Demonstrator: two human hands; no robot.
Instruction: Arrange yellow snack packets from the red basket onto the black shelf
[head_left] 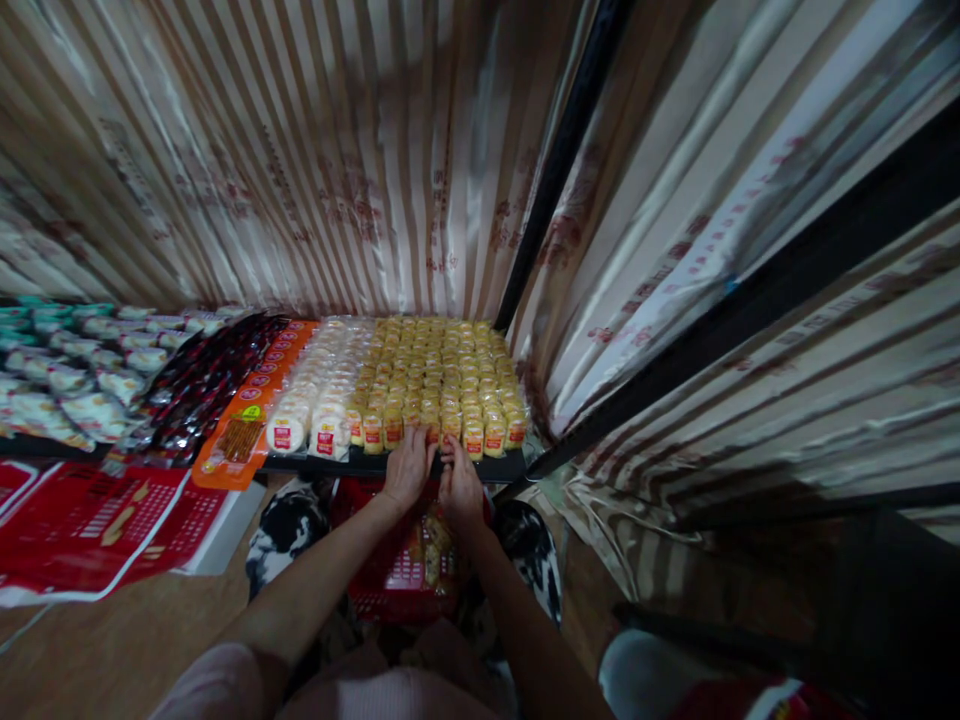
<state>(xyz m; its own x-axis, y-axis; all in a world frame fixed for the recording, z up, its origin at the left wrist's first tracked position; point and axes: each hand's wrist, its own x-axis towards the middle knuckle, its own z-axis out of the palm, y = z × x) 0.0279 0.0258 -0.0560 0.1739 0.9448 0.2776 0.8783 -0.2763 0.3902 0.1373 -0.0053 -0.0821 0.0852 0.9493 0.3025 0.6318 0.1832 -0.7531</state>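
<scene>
My left hand [407, 468] and my right hand [459, 485] rest side by side at the front edge of a low black shelf [375, 464]. Their fingers touch the front row of small yellow wrapped snack packs [442, 380], which fill the shelf's right part in many rows. The fingertips curl over a pack in the front row; whether either hand grips one is hidden. Below my hands stands a red plastic basket [397, 575] with some of the same yellow packs in it.
White round packs [319, 395], orange flat packs [251, 410], dark red packets [202, 385] and white-green bags [75, 375] lie left along the shelf. Striped curtains [337, 160] hang behind and at right, with a black post [559, 150]. A red-and-white carton [97, 530] lies at left.
</scene>
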